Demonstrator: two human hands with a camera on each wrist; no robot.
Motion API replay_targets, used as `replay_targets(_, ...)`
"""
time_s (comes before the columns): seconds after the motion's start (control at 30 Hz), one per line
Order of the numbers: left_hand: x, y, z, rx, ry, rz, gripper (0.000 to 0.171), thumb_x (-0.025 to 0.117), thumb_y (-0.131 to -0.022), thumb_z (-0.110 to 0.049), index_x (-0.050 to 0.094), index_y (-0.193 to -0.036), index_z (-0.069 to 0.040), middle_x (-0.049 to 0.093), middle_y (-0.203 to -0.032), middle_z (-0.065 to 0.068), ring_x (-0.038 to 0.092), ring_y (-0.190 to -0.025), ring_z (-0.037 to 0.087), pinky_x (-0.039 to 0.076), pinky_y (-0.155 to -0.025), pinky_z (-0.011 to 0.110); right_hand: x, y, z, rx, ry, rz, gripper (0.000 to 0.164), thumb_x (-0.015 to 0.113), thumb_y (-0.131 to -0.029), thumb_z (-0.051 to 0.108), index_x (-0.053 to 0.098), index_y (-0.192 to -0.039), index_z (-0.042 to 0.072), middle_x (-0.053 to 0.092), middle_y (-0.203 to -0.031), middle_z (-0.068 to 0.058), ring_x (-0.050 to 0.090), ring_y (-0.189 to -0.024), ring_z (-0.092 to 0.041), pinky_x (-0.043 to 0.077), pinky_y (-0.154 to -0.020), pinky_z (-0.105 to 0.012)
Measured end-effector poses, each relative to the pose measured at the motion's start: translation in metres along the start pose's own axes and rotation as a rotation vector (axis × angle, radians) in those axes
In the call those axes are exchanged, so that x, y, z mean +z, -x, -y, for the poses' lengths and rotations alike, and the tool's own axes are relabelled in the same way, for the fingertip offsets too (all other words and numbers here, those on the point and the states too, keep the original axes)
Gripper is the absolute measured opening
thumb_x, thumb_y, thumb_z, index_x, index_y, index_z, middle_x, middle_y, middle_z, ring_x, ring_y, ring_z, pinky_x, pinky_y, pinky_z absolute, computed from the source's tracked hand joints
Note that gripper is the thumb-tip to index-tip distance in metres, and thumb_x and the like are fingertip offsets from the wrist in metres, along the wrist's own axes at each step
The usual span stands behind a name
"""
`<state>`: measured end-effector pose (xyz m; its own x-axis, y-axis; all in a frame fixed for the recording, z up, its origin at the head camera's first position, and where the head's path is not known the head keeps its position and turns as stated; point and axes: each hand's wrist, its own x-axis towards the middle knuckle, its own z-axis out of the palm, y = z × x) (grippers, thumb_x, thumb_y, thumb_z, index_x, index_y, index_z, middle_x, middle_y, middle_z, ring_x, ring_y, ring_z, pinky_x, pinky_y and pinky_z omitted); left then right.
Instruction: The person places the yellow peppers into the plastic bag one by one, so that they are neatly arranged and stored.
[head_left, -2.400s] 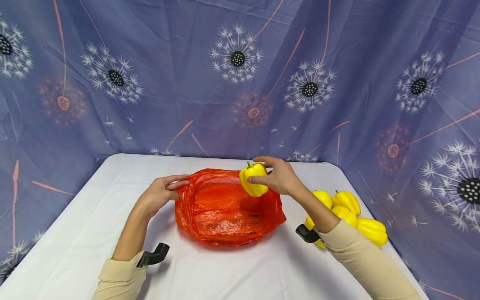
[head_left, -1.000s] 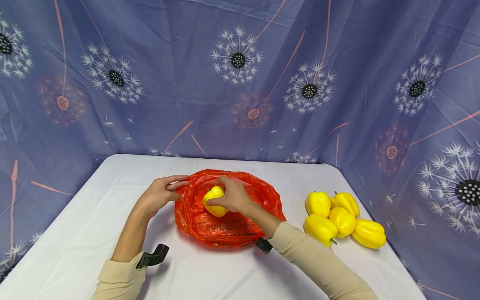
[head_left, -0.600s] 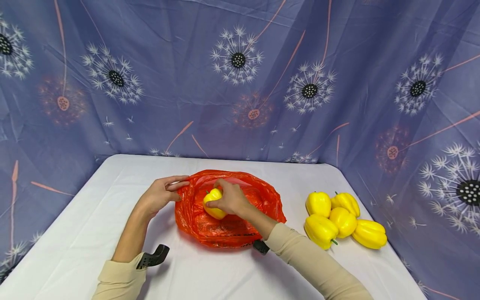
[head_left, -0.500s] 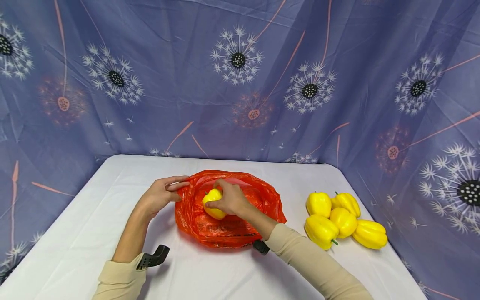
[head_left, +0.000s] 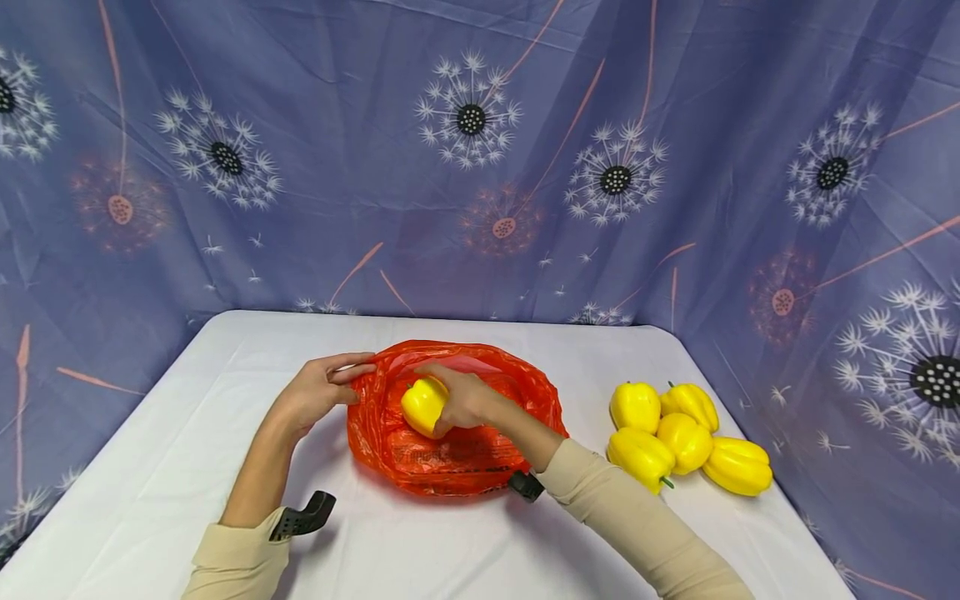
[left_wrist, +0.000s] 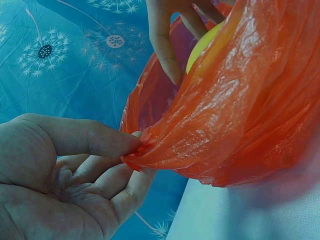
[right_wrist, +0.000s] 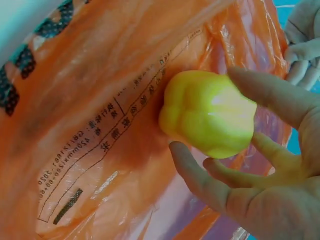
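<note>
In the head view my left hand point(head_left: 311, 396) is at the left edge of a red plastic bag point(head_left: 360, 433), whose mouth gapes open. The left wrist view shows that hand's thumb and index finger pinching the gathered rim of the bag point(left_wrist: 200, 145). Inside the bag lies a yellow bell pepper point(head_left: 422, 407), its stem up and to the left. My right hand point(head_left: 468, 400) is in the bag at the pepper's right side. From the right wrist, the fingers stand spread around the pepper point(right_wrist: 207, 115), with the index fingertip point(right_wrist: 175, 147) a little off its surface.
Several more yellow bell peppers point(head_left: 686, 442) lie grouped on the white tablecloth point(head_left: 420, 542) to the right, beyond the right forearm. A blue dandelion-print curtain point(head_left: 337, 167) hangs behind and at both sides of the table.
My right hand carried the pepper leftward from above the bag's right side and down into it. Its thumb has since come off the pepper's front. The left hand stays at the rim.
</note>
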<state>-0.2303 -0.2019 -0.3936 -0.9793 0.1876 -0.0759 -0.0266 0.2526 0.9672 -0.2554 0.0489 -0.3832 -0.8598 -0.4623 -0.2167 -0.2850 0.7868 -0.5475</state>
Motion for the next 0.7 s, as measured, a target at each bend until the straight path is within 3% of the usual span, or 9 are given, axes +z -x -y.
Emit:
replay_targets(0.2, 0.000, 0.001, 0.000, -0.001, 0.004, 0.004, 0.070, 0.057, -0.080, 0.012, 0.049, -0.149, -0.002, 0.057, -0.143, 0.022, 0.048, -0.141, 0.035, 0.052, -0.080, 0.020, 0.002, 0.001, 0.001, -0.033, 0.080, 0.010, 0.093, 0.077, -0.073, -0.005, 0.045, -0.152, 0.032, 0.054, -0.150, -0.004, 0.055, -0.112, -0.026, 0.051, -0.097, -0.045)
replay_targets(0.43, 0.000, 0.000, 0.000, 0.008, 0.003, 0.006, 0.070, 0.056, -0.081, 0.012, 0.048, -0.149, -0.001, 0.058, -0.142, 0.023, 0.047, -0.141, 0.035, 0.052, -0.080, 0.020, 0.004, -0.002, 0.000, -0.059, 0.060, -0.050, 0.082, 0.080, -0.073, -0.003, 0.053, -0.146, 0.024, 0.056, -0.148, -0.003, 0.048, -0.132, -0.032, 0.042, -0.110, -0.051)
replay_targets(0.7, -0.001, 0.000, 0.000, 0.010, 0.001, 0.012, 0.070, 0.056, -0.081, 0.012, 0.049, -0.149, -0.001, 0.058, -0.142, 0.023, 0.046, -0.142, 0.035, 0.052, -0.080, 0.021, 0.009, -0.010, -0.003, -0.025, 0.019, -0.129, 0.083, 0.084, -0.071, 0.002, 0.054, -0.145, 0.023, 0.059, -0.146, -0.004, 0.048, -0.130, -0.035, 0.047, -0.102, -0.051)
